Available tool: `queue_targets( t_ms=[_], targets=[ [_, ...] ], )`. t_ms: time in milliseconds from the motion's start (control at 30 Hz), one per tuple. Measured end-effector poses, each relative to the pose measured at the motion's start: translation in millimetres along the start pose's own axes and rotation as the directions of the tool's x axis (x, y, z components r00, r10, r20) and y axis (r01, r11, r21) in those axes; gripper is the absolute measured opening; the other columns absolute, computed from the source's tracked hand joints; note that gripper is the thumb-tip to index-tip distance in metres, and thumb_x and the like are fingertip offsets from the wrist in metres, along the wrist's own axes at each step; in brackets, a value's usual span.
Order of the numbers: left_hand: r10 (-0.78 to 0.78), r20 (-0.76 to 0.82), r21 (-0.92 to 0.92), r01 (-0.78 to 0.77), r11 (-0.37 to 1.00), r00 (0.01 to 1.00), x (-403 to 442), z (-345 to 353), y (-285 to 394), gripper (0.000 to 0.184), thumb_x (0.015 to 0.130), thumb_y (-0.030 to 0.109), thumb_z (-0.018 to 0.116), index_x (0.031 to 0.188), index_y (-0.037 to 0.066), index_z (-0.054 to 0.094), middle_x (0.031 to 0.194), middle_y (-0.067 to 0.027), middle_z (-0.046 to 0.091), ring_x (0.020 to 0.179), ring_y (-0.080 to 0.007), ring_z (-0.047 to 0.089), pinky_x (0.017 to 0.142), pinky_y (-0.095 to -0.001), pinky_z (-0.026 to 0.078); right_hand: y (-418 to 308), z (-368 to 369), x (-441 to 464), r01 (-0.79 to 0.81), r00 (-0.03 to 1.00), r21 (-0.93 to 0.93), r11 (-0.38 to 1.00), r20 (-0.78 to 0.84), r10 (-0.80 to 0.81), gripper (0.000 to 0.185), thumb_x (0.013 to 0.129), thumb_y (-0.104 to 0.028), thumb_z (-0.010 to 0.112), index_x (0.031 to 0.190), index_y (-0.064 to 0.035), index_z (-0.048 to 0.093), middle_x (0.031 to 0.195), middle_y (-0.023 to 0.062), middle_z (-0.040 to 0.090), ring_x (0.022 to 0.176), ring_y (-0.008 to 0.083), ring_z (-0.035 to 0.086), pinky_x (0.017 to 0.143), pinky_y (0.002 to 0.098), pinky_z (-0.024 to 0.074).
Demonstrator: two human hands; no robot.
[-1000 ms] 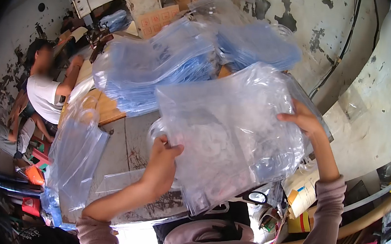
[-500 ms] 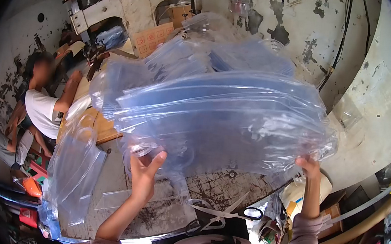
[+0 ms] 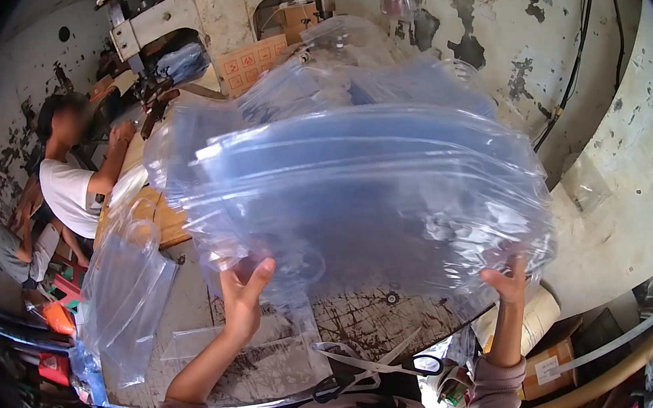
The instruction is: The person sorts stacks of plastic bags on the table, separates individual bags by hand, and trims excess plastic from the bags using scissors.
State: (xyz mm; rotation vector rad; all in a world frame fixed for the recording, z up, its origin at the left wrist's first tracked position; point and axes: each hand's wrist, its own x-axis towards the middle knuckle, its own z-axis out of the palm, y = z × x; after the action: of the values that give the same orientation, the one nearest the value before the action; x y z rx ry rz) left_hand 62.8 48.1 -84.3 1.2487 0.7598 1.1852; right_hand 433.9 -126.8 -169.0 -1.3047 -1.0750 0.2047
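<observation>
A bundle of clear, bluish plastic sheets [image 3: 361, 184] is held up over the table, bowed and fanned at its far edge. My left hand [image 3: 243, 295] grips its near left corner, thumb up and other fingers partly behind the plastic. At the near right corner my right hand [image 3: 509, 285] is closed on the same bundle. Beyond it lie piled plastic bags [image 3: 428, 87]. Below the bundle, scissors [image 3: 381, 363] lie at the table's near edge.
A clear plastic bag with handles [image 3: 127, 294] hangs over the left side of the scratched table [image 3: 378, 315]. Behind stands a large machine [image 3: 227, 11] beside a printed carton [image 3: 252, 65]. Two people sit at the left, one in a white shirt [image 3: 71, 187]. Rolls lean at the right.
The bundle has turned from a slanted position to lie across between my hands, its layers now fanned. Both hands have shifted their grip, my right one lower, and the scissors have come into fuller view.
</observation>
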Motion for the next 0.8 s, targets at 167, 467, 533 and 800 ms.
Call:
queue_targets(
  t_ms=[167,467,533,800],
  targets=[
    [0.004,-0.122,0.028,-0.001,1.000,0.992,-3,19,8,0.038,0.081,0.017,0.067,0.109,0.000,0.047,0.100,-0.0062,0.053,0.092,-0.0139,0.049,0.084,-0.0287,0.038,-69,36,28,-0.200,0.978,-0.091,0.976,-0.080,0.193,0.080,0.061,-0.018,0.086,0.122,0.0030,0.040,0.114,0.0127,0.051,0.104,0.0223,0.052,0.089,0.0344,0.0418],
    [0.062,0.043,0.170,-0.069,0.983,0.997,-16,0,-2,0.045,0.080,0.017,0.070,0.114,-0.003,0.049,0.104,-0.0101,0.057,0.098,-0.0193,0.054,0.091,-0.0316,0.039,-64,25,-2,0.066,0.998,-0.275,0.959,0.012,-0.066,0.067,0.062,-0.015,0.084,0.114,0.0036,0.048,0.106,0.0117,0.057,0.095,0.0196,0.056,0.083,0.0338,0.0444],
    [-0.027,-0.014,-0.066,0.026,0.997,1.000,-3,9,6,0.048,0.079,0.018,0.071,0.117,-0.002,0.048,0.105,-0.0105,0.057,0.098,-0.0191,0.053,0.092,-0.0330,0.039,-60,35,11,-0.059,0.997,0.026,0.998,-0.052,0.060,0.063,0.062,-0.013,0.083,0.113,0.0037,0.049,0.104,0.0112,0.058,0.095,0.0198,0.055,0.083,0.0331,0.0443],
    [0.064,-0.042,-0.068,-0.067,0.995,0.997,25,-2,14,0.052,0.077,0.017,0.072,0.118,-0.003,0.046,0.109,-0.0136,0.056,0.105,-0.0206,0.052,0.092,-0.0338,0.040,-111,40,34,0.074,0.979,-0.003,0.997,-0.191,-0.073,0.049,0.066,-0.001,0.078,0.108,0.0008,0.052,0.103,0.0100,0.059,0.088,0.0202,0.061,0.078,0.0301,0.0481]
  ],
)
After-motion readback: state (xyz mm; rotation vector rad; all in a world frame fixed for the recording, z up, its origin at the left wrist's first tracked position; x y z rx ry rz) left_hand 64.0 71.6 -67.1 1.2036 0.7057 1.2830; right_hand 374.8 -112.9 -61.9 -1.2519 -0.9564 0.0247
